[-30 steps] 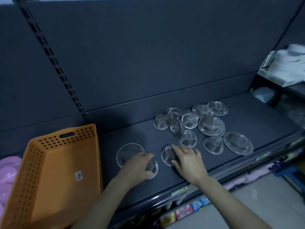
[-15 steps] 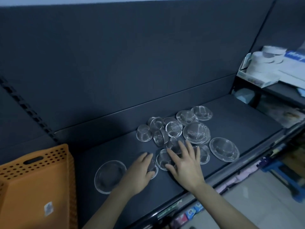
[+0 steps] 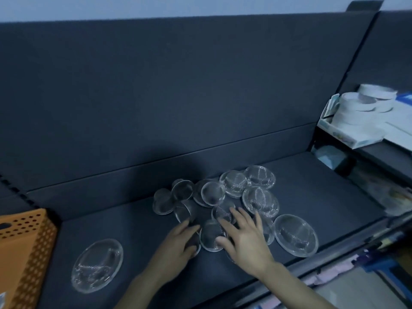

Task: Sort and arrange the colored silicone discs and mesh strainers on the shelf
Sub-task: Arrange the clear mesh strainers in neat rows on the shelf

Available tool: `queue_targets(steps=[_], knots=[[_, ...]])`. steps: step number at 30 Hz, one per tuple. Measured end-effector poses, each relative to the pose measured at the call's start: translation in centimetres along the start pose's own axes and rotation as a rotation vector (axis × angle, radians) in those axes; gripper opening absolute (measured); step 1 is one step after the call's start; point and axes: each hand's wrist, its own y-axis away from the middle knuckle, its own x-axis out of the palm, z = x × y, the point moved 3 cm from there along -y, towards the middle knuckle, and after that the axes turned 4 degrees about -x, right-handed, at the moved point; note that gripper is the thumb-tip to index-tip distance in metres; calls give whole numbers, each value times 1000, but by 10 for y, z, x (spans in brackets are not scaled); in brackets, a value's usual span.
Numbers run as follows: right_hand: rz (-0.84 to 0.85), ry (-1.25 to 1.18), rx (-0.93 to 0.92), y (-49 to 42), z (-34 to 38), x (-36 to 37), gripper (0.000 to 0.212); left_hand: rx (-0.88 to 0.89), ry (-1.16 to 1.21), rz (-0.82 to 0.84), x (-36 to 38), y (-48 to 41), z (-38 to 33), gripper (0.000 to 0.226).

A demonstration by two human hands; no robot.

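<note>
Centrally, left hand (image 3: 178, 244) grips 1 small strainer (image 3: 196, 244); right hand (image 3: 244, 239) rests flat, fingers spread, on the strainer cluster (image 3: 258, 199), apparently gathering them.

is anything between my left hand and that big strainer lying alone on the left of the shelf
Nothing visible does: only bare shelf lies between the left hand and the lone large strainer. The orange basket stands beyond that strainer, further left, out of the path.

Left hand (image 3: 178, 248): palm down, left of small round silver mesh strainer (image 3: 210, 238), fingers loosely bent, grip unclear. Right hand (image 3: 245, 239): right of it, fingers spread straight.
</note>
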Motion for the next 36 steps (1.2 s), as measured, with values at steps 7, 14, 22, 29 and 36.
queue_targets(steps=[7, 14, 22, 29, 36], knots=[[-233, -293, 13, -22, -54, -42, 44, -60, 43, -48, 14, -15, -27, 55], [23, -410, 445, -50, -141, -46, 49, -117, 73, -231, 32, -25, -45, 49], [201, -268, 350, -56, -131, -44, 98, 29, -77, -549, 23, -30, -63, 37], [202, -220, 291, -61, -111, -38, 84, 34, -386, -277, 21, -87, -95, 79], [75, -473, 333, -58, -117, -47, 83, -32, -592, -137, 18, -106, -83, 97]])
